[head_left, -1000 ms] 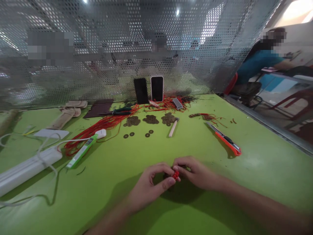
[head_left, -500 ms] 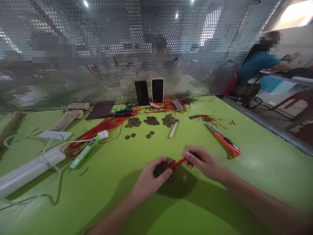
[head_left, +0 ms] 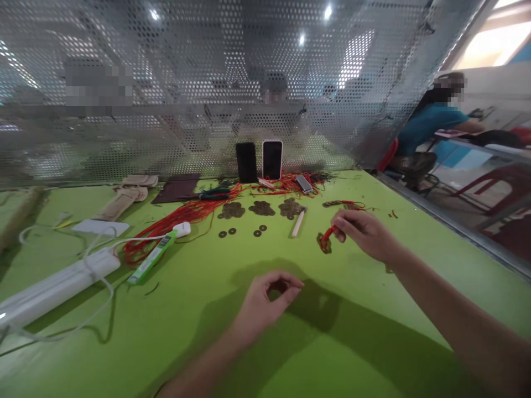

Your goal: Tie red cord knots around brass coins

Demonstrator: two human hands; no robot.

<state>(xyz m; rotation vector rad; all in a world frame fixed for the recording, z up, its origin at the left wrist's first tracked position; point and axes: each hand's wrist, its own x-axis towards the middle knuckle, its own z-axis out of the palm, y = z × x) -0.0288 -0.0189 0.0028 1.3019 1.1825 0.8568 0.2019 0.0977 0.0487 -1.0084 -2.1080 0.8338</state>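
My right hand [head_left: 360, 233] pinches the upper end of a red knotted cord [head_left: 327, 235], with dark coins [head_left: 324, 244] hanging from its lower end over the green table. Lower down and to the left, my left hand [head_left: 271, 298] is curled above the table, thumb and fingertips close together; whether anything small is between them cannot be made out. Beyond the hanging coins lies another coin-and-cord piece [head_left: 332, 204]. A wooden-handled tool [head_left: 297, 222] rests beside one of several coin piles [head_left: 262, 208].
Two phones [head_left: 272, 160] stand against the perforated metal screen [head_left: 174, 127]. Red cords [head_left: 178, 224], pliers [head_left: 214, 193], a green packet [head_left: 152, 257] and a white power strip [head_left: 62, 282] lie to the left. A person [head_left: 431, 121] sits at another table at the right.
My right hand has moved forward and right with the red cord and coins, now covering most of the orange cutter's place. My left hand has let go of the piece.
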